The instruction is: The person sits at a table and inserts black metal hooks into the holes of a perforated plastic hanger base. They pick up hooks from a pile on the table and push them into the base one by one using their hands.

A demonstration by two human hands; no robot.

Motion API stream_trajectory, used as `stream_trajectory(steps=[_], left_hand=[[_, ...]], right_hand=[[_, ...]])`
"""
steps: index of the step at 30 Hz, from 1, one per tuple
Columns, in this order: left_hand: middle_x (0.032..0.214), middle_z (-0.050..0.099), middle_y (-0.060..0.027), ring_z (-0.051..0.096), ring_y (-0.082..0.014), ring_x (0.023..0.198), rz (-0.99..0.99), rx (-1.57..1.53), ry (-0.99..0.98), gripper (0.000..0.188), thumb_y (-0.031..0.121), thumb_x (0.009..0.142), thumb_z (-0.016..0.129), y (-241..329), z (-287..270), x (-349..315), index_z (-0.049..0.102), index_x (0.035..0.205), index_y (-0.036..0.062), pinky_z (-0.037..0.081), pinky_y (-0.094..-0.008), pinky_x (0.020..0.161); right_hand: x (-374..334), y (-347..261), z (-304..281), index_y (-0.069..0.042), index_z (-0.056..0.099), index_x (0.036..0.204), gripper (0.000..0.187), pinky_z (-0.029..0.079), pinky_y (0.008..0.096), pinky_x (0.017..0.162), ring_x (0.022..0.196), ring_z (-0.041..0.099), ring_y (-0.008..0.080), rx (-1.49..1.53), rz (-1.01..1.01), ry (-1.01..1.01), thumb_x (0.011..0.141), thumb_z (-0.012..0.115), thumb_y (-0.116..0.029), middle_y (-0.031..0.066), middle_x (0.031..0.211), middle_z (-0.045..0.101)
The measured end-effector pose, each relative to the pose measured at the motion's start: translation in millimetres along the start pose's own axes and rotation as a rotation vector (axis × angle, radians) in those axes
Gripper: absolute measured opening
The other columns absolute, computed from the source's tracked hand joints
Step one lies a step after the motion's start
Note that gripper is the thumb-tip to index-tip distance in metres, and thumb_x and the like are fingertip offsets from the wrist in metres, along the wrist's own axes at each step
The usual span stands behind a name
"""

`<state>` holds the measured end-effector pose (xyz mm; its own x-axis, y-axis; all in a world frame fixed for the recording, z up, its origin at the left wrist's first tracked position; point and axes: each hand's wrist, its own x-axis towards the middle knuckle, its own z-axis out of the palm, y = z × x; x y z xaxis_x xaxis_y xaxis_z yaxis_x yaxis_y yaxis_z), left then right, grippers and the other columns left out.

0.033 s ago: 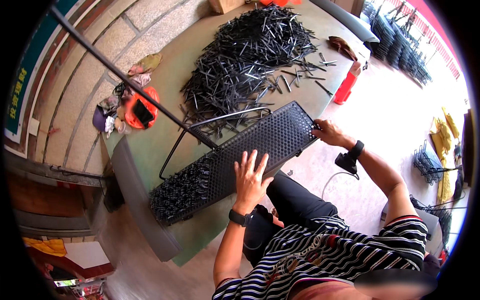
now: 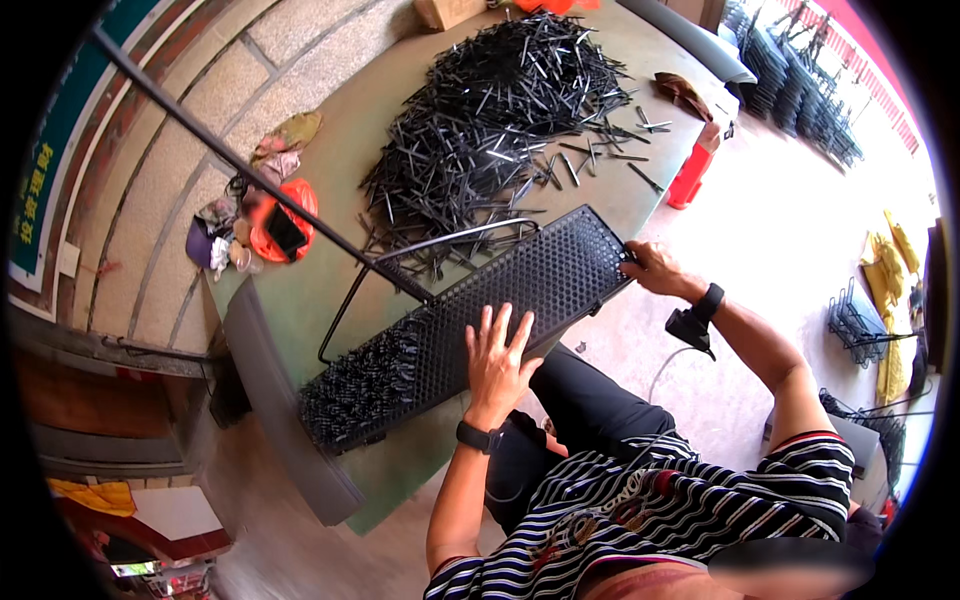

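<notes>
A long black perforated tray point(image 2: 545, 255) slants across the table's near edge, its right end the farther one. Short black pieces point(image 2: 365, 385) pack its left end, too fine to tell apart. My left hand point(image 2: 497, 358) lies flat on the bare middle of the tray, fingers spread. My right hand point(image 2: 655, 268) grips the tray's right end, fingers curled over its edge. Behind the tray a bent black metal frame point(image 2: 345, 305) stands with a long dark rod point(image 2: 215, 145) joining it. A large heap of thin black plastic sticks point(image 2: 500, 130) covers the table beyond.
The greenish table point(image 2: 345, 180) has a grey curved edge point(image 2: 275, 400) at the left. An orange bag point(image 2: 300, 200) with a phone point(image 2: 286, 230) lies at its left side. A red container point(image 2: 693, 178) stands by the right edge. Black racks point(image 2: 790, 85) and yellow sacks point(image 2: 885, 265) are at the right.
</notes>
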<state>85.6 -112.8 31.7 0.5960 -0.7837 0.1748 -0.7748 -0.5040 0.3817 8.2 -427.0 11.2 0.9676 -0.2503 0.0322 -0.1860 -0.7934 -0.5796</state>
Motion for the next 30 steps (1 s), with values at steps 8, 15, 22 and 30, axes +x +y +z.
stream_trajectory(steps=[8,15,22,30], left_hand=[[0.135,0.043,-0.0072,0.034,-0.0349,0.128,0.017,0.096,0.018,0.060,0.008,0.070,0.068,-14.2,2.3,-0.2,0.052,0.127,0.0210,0.028,-0.0551,0.101],[0.134,0.045,-0.0050,0.034,-0.0326,0.129,-0.040,0.014,-0.018,0.058,0.009,0.070,0.068,-17.3,-3.9,-7.0,0.055,0.124,0.0242,0.026,-0.0556,0.103],[0.133,0.046,-0.0051,0.035,-0.0322,0.129,-0.069,-0.022,-0.040,0.062,0.003,0.064,0.071,-16.2,-3.9,1.7,0.058,0.121,0.0244,0.026,-0.0541,0.103],[0.134,0.046,-0.0046,0.034,-0.0323,0.130,-0.091,-0.041,-0.089,0.062,0.003,0.064,0.070,-19.2,-4.5,3.4,0.059,0.121,0.0253,0.026,-0.0551,0.103]], right_hand=[[-0.5,-11.0,0.1,0.006,0.055,0.086,0.027,0.045,0.0458,0.063,0.072,0.056,0.0426,0.097,0.021,-0.052,0.075,0.064,-0.017,0.0264,0.069,0.055],[85.4,48.1,-41.3,0.001,0.066,0.088,0.033,0.050,0.0310,0.059,0.062,0.062,0.0176,0.190,-0.023,0.004,0.075,0.072,-0.028,0.0131,0.066,0.063],[237.0,109.3,-60.5,-0.001,0.035,0.132,0.092,0.039,0.0399,0.095,0.112,0.046,0.0348,-0.072,0.126,0.238,0.064,0.077,-0.047,0.0234,0.116,0.049],[333.6,91.5,-6.9,0.007,0.018,0.138,0.122,0.028,0.0482,0.103,0.128,0.025,0.0445,-0.282,-0.008,0.215,0.052,0.082,-0.051,0.0300,0.136,0.027]])
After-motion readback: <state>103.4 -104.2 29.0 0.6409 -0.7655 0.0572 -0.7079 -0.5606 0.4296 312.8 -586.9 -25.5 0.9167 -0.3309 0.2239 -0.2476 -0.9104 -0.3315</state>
